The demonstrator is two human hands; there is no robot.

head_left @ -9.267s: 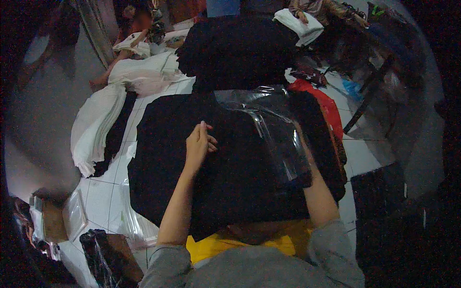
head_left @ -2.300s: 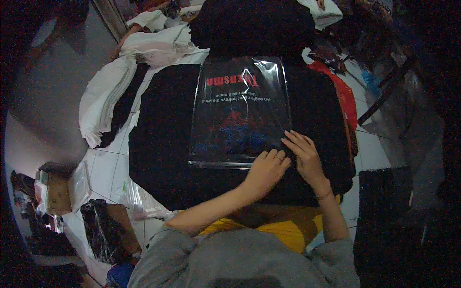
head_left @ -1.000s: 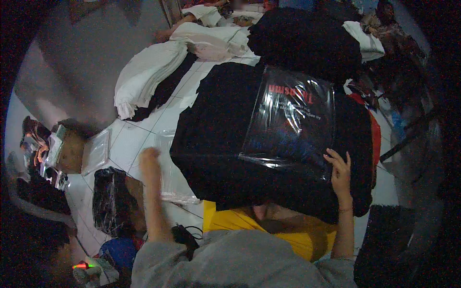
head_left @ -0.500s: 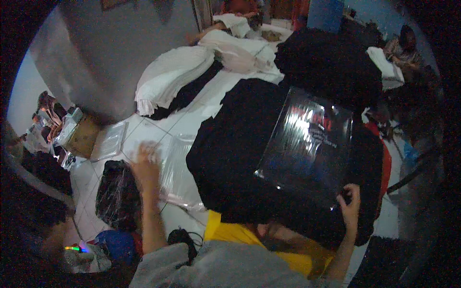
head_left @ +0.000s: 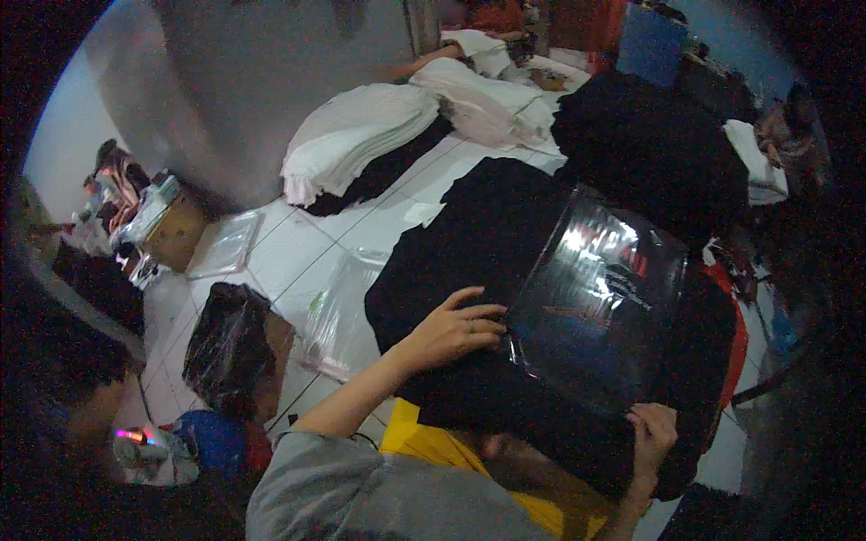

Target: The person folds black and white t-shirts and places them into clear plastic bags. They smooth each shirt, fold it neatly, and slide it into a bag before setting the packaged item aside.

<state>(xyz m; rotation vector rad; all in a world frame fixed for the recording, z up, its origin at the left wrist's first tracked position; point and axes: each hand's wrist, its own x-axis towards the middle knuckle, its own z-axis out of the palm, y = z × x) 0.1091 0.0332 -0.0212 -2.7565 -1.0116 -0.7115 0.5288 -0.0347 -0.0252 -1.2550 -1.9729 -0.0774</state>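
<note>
A clear, glossy plastic bag point(head_left: 586, 334) lies flat on a large pile of black fabric point(head_left: 451, 243), bright reflections on its upper part and pale and reddish printing showing. My right hand point(head_left: 653, 435) pinches the bag's lower right corner between thumb and fingers. At the bag's lower left edge is my left hand point(head_left: 465, 326), its fingers stretched toward the plastic and its thumb apart. Its fingertips meet the edge, with no grip visible. I cannot tell whether a dark garment is inside the bag or only the pile shows through.
Flat clear plastic packs point(head_left: 338, 316) lie on the white tiled floor left of the pile, near a dark plastic-wrapped bundle point(head_left: 230, 343). Stacked white fabric point(head_left: 361, 135) is beyond. A cardboard box point(head_left: 176, 230) stands far left. Other people sit at the back. Yellow cloth point(head_left: 415, 437) is nearest me.
My left hand has come from above the floor packs on the left to the bag's left edge. My right hand still holds the corner. The whole view has shifted slightly.
</note>
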